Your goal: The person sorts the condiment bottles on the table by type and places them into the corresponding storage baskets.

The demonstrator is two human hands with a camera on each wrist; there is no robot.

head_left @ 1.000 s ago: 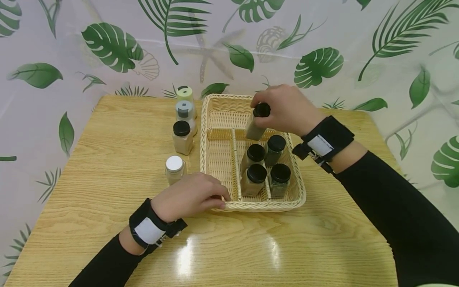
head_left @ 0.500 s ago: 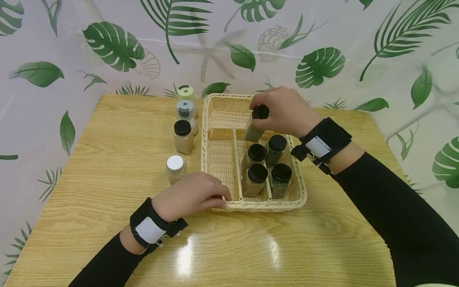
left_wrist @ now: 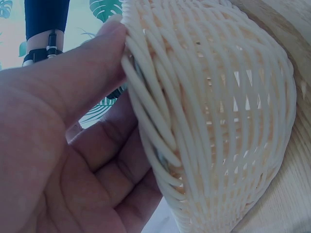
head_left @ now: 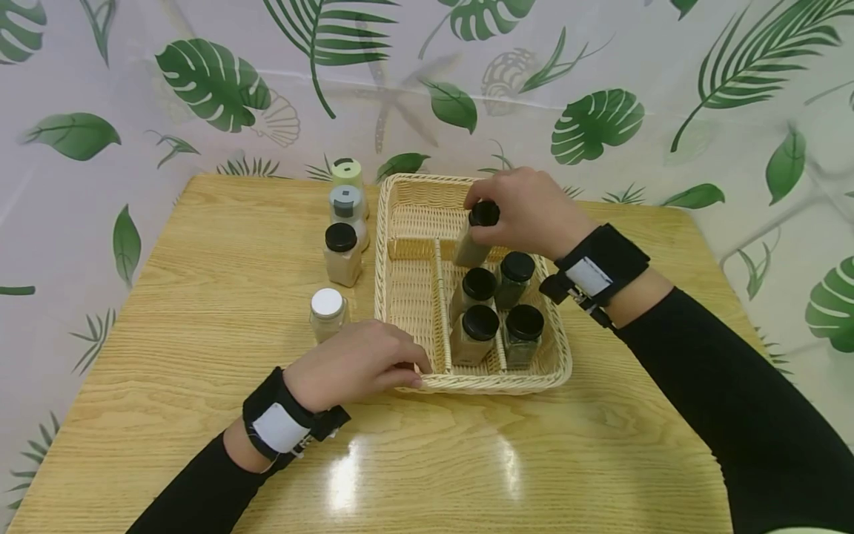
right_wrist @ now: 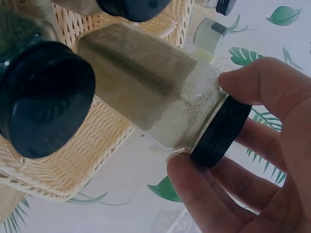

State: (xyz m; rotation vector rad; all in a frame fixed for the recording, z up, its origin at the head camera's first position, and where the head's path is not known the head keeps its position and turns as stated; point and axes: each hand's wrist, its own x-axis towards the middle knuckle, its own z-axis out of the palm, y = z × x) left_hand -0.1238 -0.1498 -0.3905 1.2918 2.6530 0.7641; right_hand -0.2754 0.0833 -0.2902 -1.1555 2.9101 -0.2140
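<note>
My right hand [head_left: 530, 211] pinches a spice jar [head_left: 473, 245] at its black lid, over the middle column of the wicker basket [head_left: 469, 383]. In the right wrist view, the jar [right_wrist: 146, 82] is clear glass with pale powder inside, thumb and a finger on either side of its neck. Near it in the basket stand several more black-lidded jars, including a dark-filled jar [head_left: 514, 282] and a pale-filled jar [head_left: 472, 341]. My left hand [head_left: 356, 360] grips the basket's front left rim; in the left wrist view, thumb and fingers lie on both sides of the woven rim [left_wrist: 155, 102].
Left of the basket, a row of jars stands on the wooden table [head_left: 200, 334]: a white-lidded jar [head_left: 328, 315], a black-lidded jar [head_left: 343, 259], a grey-lidded jar [head_left: 347, 204] and a yellow-green-lidded one [head_left: 347, 172]. Thin wicker dividers [head_left: 439, 297] split the basket. A leaf-print cloth [head_left: 427, 89] hangs behind.
My right hand has lowered slightly with the spice jar, deeper toward the basket's middle column. The left hand keeps its hold on the rim.
</note>
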